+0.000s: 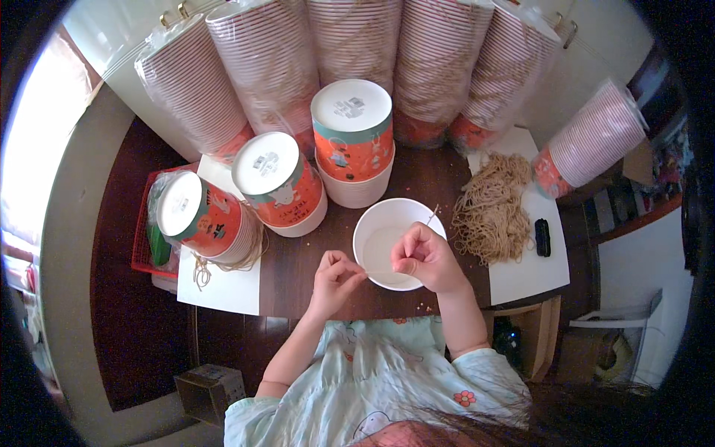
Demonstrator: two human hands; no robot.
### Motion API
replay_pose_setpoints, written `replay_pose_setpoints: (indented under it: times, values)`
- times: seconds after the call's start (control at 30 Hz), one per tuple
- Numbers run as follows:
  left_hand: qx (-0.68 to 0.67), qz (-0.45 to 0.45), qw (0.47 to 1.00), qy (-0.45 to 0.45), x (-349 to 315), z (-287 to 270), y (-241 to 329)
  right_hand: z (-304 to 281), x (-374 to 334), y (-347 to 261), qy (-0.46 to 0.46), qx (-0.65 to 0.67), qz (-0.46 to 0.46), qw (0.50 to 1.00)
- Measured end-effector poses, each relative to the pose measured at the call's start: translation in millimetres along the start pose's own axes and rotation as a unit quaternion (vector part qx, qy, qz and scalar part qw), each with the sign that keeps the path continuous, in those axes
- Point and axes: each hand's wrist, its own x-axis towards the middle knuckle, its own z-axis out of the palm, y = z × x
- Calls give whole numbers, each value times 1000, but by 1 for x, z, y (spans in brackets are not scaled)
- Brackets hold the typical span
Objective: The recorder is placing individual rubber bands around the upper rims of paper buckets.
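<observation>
A white-lined paper bucket [378,232] stands mouth up at the near middle of the table. My left hand [337,283] is closed in a pinch at the bucket's near left rim; what its fingertips hold is too small to make out. Over the right part of the mouth, my right hand [430,259] pinches a thin piece of string, whose end [433,214] sticks up beyond the fingers. A tangled heap of tan strings [493,210] lies to the right of the bucket, on white card.
Upturned orange paper buckets stand beyond in three piles: left [195,212], middle [287,195] and right [353,149]. Tall plastic-wrapped bucket stacks [350,45] line the back, another [592,138] leans far right. A black object [542,237] lies beside the strings; a red basket [141,249] sits left.
</observation>
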Motion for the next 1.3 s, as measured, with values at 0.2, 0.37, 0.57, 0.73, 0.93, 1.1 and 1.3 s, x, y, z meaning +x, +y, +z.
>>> replay_pose_setpoints:
  times: [0.2,0.37,0.57,0.73,0.93,1.1,1.3]
  values:
    - [-13,-16,999,25,1,3,8,0,-2,-2,4,-56,6,998]
    - [-30,-9,999,21,1,3,9,0,0,-3,1,-74,7,997]
    - [-62,-28,997,26,-9,8,-7,-10,2,-8,48,-52,-34,997]
    - [-93,-40,994,38,-17,13,-14,-17,-1,-5,92,-65,-65,992]
    - [-94,-58,991,76,-20,16,-10,-21,-4,-7,118,-66,-81,987]
    - [-136,-78,984,85,-19,20,-8,-22,-8,-12,123,-83,-65,987]
    - [-284,-304,909,-23,-3,2,-10,4,-16,-17,5,-277,-52,960]
